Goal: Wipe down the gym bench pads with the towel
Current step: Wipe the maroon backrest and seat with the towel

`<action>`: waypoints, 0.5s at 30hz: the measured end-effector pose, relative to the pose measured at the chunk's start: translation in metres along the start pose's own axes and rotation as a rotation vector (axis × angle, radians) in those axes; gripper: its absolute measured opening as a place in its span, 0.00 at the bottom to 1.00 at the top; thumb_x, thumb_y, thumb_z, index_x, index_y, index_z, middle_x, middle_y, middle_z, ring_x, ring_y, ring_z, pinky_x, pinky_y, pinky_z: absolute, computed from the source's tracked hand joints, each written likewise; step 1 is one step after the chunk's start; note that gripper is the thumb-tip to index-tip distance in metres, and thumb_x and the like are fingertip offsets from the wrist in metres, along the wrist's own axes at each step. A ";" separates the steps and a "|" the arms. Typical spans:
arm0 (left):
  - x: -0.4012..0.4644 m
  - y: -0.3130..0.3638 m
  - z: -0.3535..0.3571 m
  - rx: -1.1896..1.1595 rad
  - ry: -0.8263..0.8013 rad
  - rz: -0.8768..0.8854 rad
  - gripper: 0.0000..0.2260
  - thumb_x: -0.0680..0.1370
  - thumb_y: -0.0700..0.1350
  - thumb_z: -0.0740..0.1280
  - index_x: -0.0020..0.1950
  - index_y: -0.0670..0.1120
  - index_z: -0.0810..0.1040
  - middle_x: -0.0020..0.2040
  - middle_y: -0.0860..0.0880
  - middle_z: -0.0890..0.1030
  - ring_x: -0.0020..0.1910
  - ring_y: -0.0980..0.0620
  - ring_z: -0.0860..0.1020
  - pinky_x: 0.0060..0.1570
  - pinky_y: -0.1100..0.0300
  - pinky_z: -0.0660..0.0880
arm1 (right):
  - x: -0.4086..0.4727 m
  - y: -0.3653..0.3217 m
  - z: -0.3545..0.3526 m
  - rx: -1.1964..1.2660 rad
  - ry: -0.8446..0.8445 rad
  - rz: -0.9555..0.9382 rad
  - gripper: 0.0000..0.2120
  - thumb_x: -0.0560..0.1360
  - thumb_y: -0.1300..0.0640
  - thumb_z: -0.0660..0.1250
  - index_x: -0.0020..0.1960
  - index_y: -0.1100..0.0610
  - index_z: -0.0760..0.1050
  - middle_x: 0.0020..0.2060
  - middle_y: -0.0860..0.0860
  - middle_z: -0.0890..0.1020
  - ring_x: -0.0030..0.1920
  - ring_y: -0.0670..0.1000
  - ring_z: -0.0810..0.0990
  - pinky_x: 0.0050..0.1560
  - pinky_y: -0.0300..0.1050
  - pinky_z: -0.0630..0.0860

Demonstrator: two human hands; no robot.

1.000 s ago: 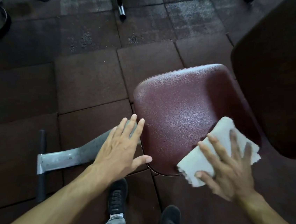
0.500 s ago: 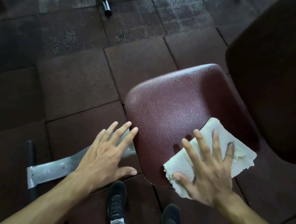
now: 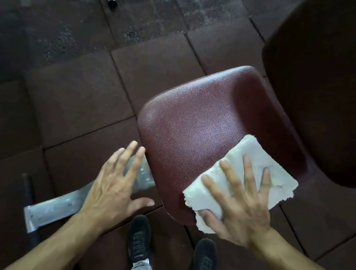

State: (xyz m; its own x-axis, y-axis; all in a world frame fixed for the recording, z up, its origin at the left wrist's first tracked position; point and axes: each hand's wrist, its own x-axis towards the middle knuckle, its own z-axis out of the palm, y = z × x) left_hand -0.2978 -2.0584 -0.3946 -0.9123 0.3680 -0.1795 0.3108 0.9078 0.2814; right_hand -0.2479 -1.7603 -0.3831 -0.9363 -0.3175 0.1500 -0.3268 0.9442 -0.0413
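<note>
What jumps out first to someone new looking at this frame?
The white towel pressed flat under the right hand on the near right corner of the maroon seat pad. Next, the left hand, fingers spread, at the pad's left edge above a grey metal frame leg. A darker back pad looms at the right.

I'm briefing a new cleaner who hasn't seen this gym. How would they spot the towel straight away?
Find the maroon seat pad in the middle of the dark tiled floor. On its near right corner, overhanging the edge, lies the towel, pressed flat under the right hand. It is the only white, ragged-edged cloth among dark pads and tiles.
</note>
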 end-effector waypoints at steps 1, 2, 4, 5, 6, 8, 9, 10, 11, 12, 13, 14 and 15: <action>0.002 -0.006 -0.001 0.003 -0.006 -0.045 0.58 0.60 0.72 0.73 0.81 0.46 0.52 0.79 0.43 0.57 0.74 0.39 0.62 0.67 0.43 0.68 | 0.005 -0.008 -0.001 0.019 -0.012 0.026 0.29 0.76 0.31 0.58 0.71 0.45 0.74 0.74 0.59 0.72 0.74 0.74 0.64 0.66 0.81 0.59; 0.004 -0.011 -0.003 0.009 -0.017 -0.084 0.59 0.59 0.71 0.73 0.81 0.46 0.52 0.79 0.42 0.56 0.74 0.39 0.61 0.67 0.42 0.68 | 0.012 -0.016 -0.003 0.036 -0.029 0.047 0.29 0.76 0.31 0.58 0.71 0.45 0.75 0.75 0.59 0.71 0.74 0.74 0.63 0.66 0.81 0.59; 0.008 -0.020 -0.005 0.030 -0.052 -0.140 0.61 0.57 0.71 0.75 0.81 0.46 0.52 0.79 0.41 0.56 0.74 0.39 0.59 0.68 0.41 0.67 | 0.032 -0.036 -0.005 0.074 -0.080 0.074 0.30 0.76 0.30 0.59 0.73 0.44 0.74 0.76 0.59 0.69 0.75 0.75 0.60 0.66 0.81 0.58; 0.010 -0.025 -0.007 0.033 -0.074 -0.159 0.62 0.57 0.71 0.76 0.81 0.46 0.52 0.79 0.42 0.56 0.74 0.39 0.58 0.68 0.40 0.67 | 0.044 -0.048 -0.006 0.091 -0.110 0.087 0.31 0.76 0.30 0.59 0.74 0.43 0.72 0.77 0.58 0.68 0.76 0.75 0.59 0.67 0.81 0.57; 0.011 -0.027 -0.008 0.023 -0.094 -0.185 0.62 0.56 0.71 0.76 0.81 0.47 0.51 0.79 0.42 0.56 0.74 0.40 0.57 0.69 0.40 0.66 | 0.057 -0.059 -0.006 0.102 -0.143 0.093 0.32 0.75 0.30 0.60 0.75 0.42 0.71 0.77 0.57 0.67 0.76 0.75 0.57 0.68 0.81 0.55; 0.013 -0.032 -0.010 -0.008 -0.107 -0.254 0.63 0.57 0.71 0.76 0.81 0.50 0.47 0.80 0.45 0.52 0.76 0.42 0.54 0.71 0.41 0.64 | 0.085 -0.076 -0.004 0.105 -0.198 0.066 0.33 0.75 0.29 0.59 0.76 0.41 0.67 0.78 0.56 0.65 0.77 0.75 0.54 0.68 0.81 0.51; 0.014 -0.034 -0.011 -0.031 -0.116 -0.294 0.62 0.59 0.71 0.75 0.81 0.52 0.44 0.81 0.47 0.49 0.77 0.44 0.51 0.73 0.42 0.62 | 0.098 -0.080 -0.003 0.101 -0.220 0.040 0.32 0.75 0.30 0.59 0.76 0.41 0.66 0.79 0.56 0.64 0.78 0.74 0.53 0.68 0.81 0.50; 0.016 -0.036 -0.013 -0.059 -0.124 -0.333 0.61 0.60 0.71 0.75 0.81 0.54 0.42 0.81 0.48 0.47 0.77 0.45 0.49 0.75 0.44 0.59 | 0.109 -0.081 -0.001 0.097 -0.234 0.014 0.32 0.75 0.30 0.58 0.76 0.40 0.66 0.79 0.55 0.63 0.78 0.74 0.52 0.69 0.81 0.49; 0.020 -0.039 -0.015 -0.077 -0.128 -0.361 0.61 0.61 0.71 0.74 0.81 0.54 0.41 0.81 0.49 0.46 0.78 0.45 0.48 0.76 0.44 0.57 | 0.120 -0.080 0.001 0.093 -0.243 -0.008 0.32 0.75 0.30 0.58 0.76 0.40 0.66 0.79 0.55 0.63 0.78 0.73 0.51 0.69 0.81 0.49; 0.021 -0.042 -0.017 -0.077 -0.135 -0.377 0.60 0.62 0.70 0.74 0.81 0.54 0.41 0.81 0.49 0.46 0.78 0.45 0.48 0.76 0.45 0.57 | 0.129 -0.077 0.003 0.094 -0.250 -0.026 0.32 0.75 0.30 0.58 0.76 0.39 0.67 0.80 0.54 0.62 0.79 0.72 0.51 0.69 0.81 0.48; 0.024 -0.045 -0.019 -0.068 -0.142 -0.376 0.59 0.63 0.70 0.73 0.81 0.54 0.41 0.81 0.48 0.47 0.78 0.44 0.49 0.75 0.46 0.56 | 0.138 -0.074 0.005 0.097 -0.252 -0.034 0.32 0.75 0.29 0.58 0.76 0.39 0.67 0.80 0.53 0.62 0.79 0.72 0.51 0.69 0.82 0.47; 0.028 -0.046 -0.021 -0.057 -0.140 -0.364 0.57 0.64 0.69 0.74 0.81 0.53 0.42 0.81 0.48 0.47 0.78 0.44 0.50 0.75 0.46 0.56 | 0.147 -0.070 0.007 0.098 -0.253 -0.036 0.32 0.75 0.29 0.57 0.76 0.39 0.67 0.80 0.52 0.61 0.79 0.72 0.50 0.69 0.82 0.46; 0.032 -0.046 -0.023 -0.052 -0.131 -0.345 0.55 0.66 0.66 0.75 0.81 0.52 0.44 0.81 0.47 0.49 0.78 0.43 0.51 0.75 0.46 0.57 | 0.157 -0.066 0.009 0.099 -0.254 -0.032 0.32 0.75 0.28 0.56 0.76 0.38 0.66 0.81 0.52 0.60 0.79 0.71 0.49 0.69 0.82 0.44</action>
State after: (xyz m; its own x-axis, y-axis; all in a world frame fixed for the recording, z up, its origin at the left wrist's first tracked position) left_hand -0.3471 -2.0933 -0.3911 -0.9182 0.0674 -0.3903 -0.0264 0.9728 0.2300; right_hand -0.3743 -1.8728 -0.3654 -0.9233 -0.3710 -0.0991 -0.3564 0.9240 -0.1387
